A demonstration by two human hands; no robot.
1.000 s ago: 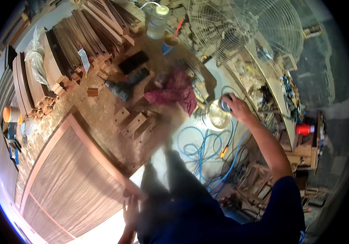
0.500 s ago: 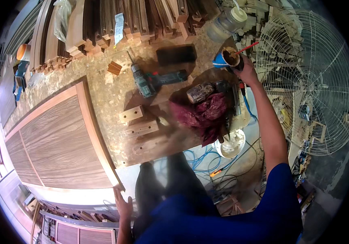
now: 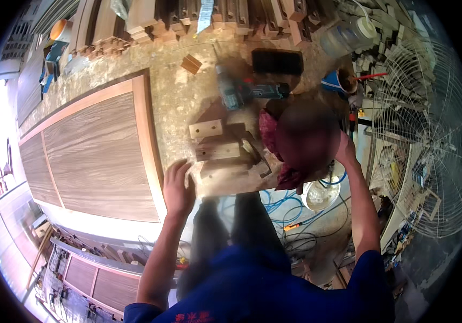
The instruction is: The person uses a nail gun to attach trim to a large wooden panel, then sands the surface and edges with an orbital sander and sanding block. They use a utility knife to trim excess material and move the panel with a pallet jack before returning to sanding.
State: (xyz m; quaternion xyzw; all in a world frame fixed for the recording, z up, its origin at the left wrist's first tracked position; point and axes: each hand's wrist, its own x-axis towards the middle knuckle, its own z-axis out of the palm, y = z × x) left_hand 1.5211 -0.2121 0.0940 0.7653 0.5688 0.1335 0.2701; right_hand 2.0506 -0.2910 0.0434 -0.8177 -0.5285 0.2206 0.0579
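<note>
My left hand (image 3: 179, 188), its fingers stretched out and nothing in them, is between the right side of a framed wooden panel (image 3: 96, 145) and the drilled wood blocks (image 3: 217, 151) on the worktable. At the table's right, my right hand (image 3: 345, 149) is at the right side of a bunched dark red cloth (image 3: 268, 129). A dark round blur covers most of the cloth and hides the fingers there, so any grip cannot be made out. Beyond it, a blue cup (image 3: 331, 82) with brown stuff at its mouth and a red stick stands at the table's far right.
A cordless drill (image 3: 233, 95) and a black flat object (image 3: 277, 62) lie mid-table. Stacked wood strips (image 3: 161, 21) line the far edge. A fan with a wire guard (image 3: 427, 134) stands at right. A white bucket (image 3: 321, 196) and blue hose (image 3: 277, 210) are below the table.
My right hand has let go of the blue cup and come back toward me to the cloth. My left hand has left the panel's near corner and moved up over the table edge.
</note>
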